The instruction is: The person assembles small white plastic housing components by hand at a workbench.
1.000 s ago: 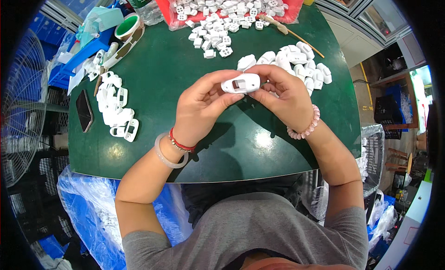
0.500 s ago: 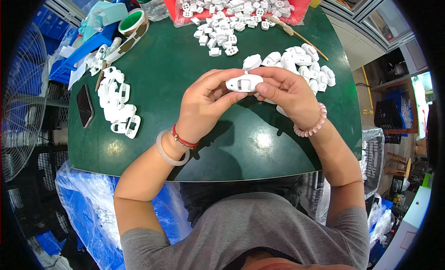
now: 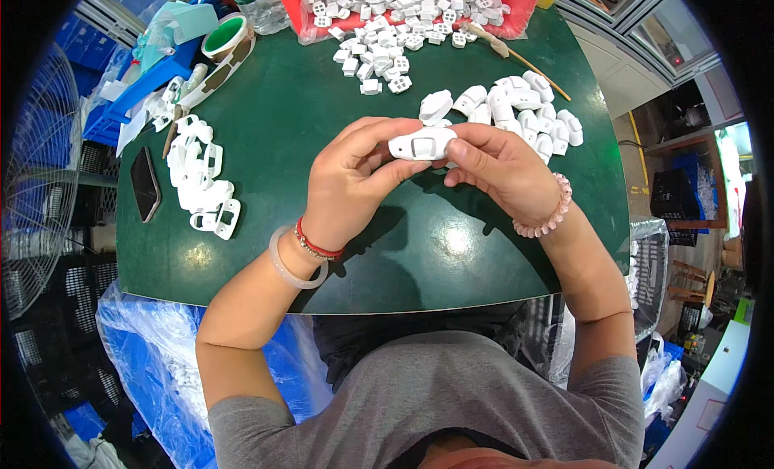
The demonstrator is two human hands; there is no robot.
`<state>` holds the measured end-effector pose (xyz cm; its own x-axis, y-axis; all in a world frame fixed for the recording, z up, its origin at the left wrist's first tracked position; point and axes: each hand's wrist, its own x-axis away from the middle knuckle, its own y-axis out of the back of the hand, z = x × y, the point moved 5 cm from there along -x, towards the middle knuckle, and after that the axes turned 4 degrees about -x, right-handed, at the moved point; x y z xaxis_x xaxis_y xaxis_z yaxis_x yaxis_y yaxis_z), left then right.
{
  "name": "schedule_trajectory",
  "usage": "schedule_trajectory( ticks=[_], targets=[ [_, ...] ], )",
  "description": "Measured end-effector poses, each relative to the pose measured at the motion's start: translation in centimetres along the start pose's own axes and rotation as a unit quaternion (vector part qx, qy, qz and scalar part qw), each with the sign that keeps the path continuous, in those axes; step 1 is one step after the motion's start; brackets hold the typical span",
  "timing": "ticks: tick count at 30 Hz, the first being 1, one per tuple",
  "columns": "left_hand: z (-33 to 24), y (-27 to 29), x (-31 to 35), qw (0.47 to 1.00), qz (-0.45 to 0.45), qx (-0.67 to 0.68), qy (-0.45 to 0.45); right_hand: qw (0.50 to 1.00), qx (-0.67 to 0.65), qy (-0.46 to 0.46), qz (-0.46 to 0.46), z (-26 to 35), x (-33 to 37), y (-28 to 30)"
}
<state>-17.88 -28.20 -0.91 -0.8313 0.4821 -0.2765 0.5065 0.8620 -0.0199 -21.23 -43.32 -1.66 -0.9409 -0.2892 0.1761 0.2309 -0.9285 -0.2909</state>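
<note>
Between both hands, over the green table, is a white oval plastic housing (image 3: 421, 144) with a slot in its upper face. My left hand (image 3: 355, 164) pinches its left end between thumb and fingers. At its right end my right hand (image 3: 504, 164) grips it the same way, thumb on top. Just beyond the fingertips lies another white rounded piece (image 3: 435, 106). A pile of similar white housings (image 3: 524, 106) spreads to the right. Open white frame-like shells (image 3: 201, 179) are heaped at the left of the table.
A red bin (image 3: 294, 18) at the far edge spills small white blocks (image 3: 379, 58) onto the green table (image 3: 266, 251). A thin wooden stick (image 3: 538, 72) lies at the far right. A phone (image 3: 145, 184), a tape roll (image 3: 226, 39) and a blue tray (image 3: 153, 86) sit at left.
The housing has tilted slightly, and my right hand's fingers have curled further under it. Both hands stay in nearly the same place.
</note>
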Motion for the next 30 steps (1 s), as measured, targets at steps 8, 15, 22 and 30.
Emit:
schedule_trajectory(
  ticks=[8,15,22,30],
  targets=[
    [0.3,0.0,-0.1,1.000,0.025,-0.005,0.002,0.995,0.075,0.064,-0.019,0.7,0.0,-0.2],
    [0.4,0.1,-0.3,0.993,0.048,0.059,0.088,0.997,0.042,0.034,-0.057,0.5,0.2,0.3],
    [1.9,0.0,0.0,0.967,0.022,0.206,0.149,0.997,0.036,0.053,-0.053,-0.2,0.1,0.5],
    [2.3,-0.1,0.2,0.945,0.036,0.274,0.174,0.997,-0.014,0.053,-0.048,-0.8,-0.1,0.6]
  ],
)
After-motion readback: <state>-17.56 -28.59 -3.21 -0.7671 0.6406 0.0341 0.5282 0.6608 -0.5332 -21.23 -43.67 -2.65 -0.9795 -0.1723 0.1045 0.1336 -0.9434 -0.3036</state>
